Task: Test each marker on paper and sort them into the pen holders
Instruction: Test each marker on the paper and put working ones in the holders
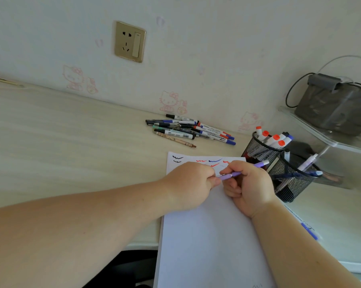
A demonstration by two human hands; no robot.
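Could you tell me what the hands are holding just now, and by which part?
A slim purple pen: the right hand grips its barrel, and the left hand pinches its tip end.

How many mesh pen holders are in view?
2. The farther holder, with orange-capped markers, stands by the wall; the nearer holder stands beside it, right of the paper.

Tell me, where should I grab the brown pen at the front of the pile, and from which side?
Grip the brown pen around its middle, coming from above on the near side. It lies flat on the desk at the pile's front edge, with bare desk before it and other pens crowding behind. Its thin barrel probably suits a pinch between thumb and fingers.
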